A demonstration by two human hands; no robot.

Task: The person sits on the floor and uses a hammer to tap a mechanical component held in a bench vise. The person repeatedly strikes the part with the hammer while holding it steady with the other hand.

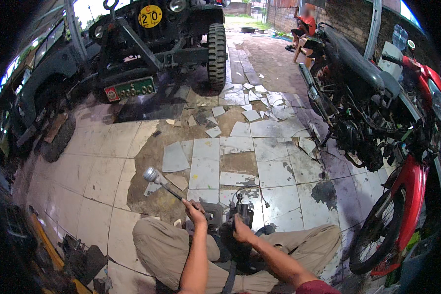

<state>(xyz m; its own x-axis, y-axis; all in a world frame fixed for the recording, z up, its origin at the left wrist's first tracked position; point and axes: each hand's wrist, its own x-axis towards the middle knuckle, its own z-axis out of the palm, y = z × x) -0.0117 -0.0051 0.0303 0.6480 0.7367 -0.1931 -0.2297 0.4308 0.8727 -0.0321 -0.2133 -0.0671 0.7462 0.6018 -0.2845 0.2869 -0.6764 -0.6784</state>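
I sit cross-legged on the tiles. My left hand (pixel 196 213) is closed round the dark shaft of a hammer-like tool (pixel 152 174), whose round silver head points up and away to the left. Between my knees stands a dark mechanical part (pixel 240 245), with a narrow upright fitting at its top. My right hand (pixel 241 229) grips this part near its upper end, its fingers partly hidden. A thin black cable (pixel 260 193) curves over the floor just beyond it. Close by my left hand lies a grey block-like piece (pixel 213 211).
Broken tiles (pixel 252 115) litter the floor ahead. A dark off-road vehicle (pixel 157 54) stands at the far left, a partly stripped motorcycle (pixel 357 98) at the right with a red fender (pixel 410 206) before it. Another person in orange (pixel 306 24) sits far off.
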